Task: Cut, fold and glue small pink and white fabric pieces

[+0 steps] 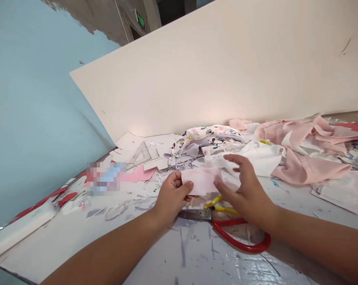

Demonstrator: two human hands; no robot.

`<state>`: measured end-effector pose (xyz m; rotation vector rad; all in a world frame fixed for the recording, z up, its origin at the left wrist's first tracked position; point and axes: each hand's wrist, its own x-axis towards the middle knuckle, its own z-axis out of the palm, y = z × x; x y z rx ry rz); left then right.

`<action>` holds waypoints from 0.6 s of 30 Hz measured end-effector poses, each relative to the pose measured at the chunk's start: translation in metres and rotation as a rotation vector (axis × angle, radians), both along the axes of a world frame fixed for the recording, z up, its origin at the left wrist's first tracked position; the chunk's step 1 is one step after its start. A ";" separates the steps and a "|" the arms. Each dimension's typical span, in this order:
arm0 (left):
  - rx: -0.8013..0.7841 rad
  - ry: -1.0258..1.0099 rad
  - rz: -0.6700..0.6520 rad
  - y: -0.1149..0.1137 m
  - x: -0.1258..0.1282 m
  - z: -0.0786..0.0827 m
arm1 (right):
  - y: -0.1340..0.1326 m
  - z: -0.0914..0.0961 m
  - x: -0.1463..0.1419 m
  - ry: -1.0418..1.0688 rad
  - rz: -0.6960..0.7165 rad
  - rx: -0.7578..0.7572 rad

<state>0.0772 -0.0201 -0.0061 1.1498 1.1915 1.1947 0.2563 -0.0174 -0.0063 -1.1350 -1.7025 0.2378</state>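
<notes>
Pink piece (201,181) held; green sign (140,19) unreadable.

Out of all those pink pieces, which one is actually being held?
The small pale rectangle, pinched in the left hand; the other pink pieces lie on the table.

Two hands (170,194) show, with one pale pink piece (200,182), one pair of red-handled scissors (201,214), one set square (142,153) and apparently one yellow-handled tool (225,209).
</notes>
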 end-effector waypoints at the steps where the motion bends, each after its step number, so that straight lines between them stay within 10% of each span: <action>1: -0.004 -0.004 -0.002 -0.001 0.001 0.000 | 0.000 0.000 0.002 -0.147 0.012 0.154; 6: -0.083 -0.050 -0.083 -0.006 0.004 0.006 | -0.002 -0.001 0.000 -0.560 0.135 0.379; 18: -0.069 -0.088 -0.189 -0.004 0.002 0.000 | -0.001 0.000 0.002 -0.620 0.379 0.337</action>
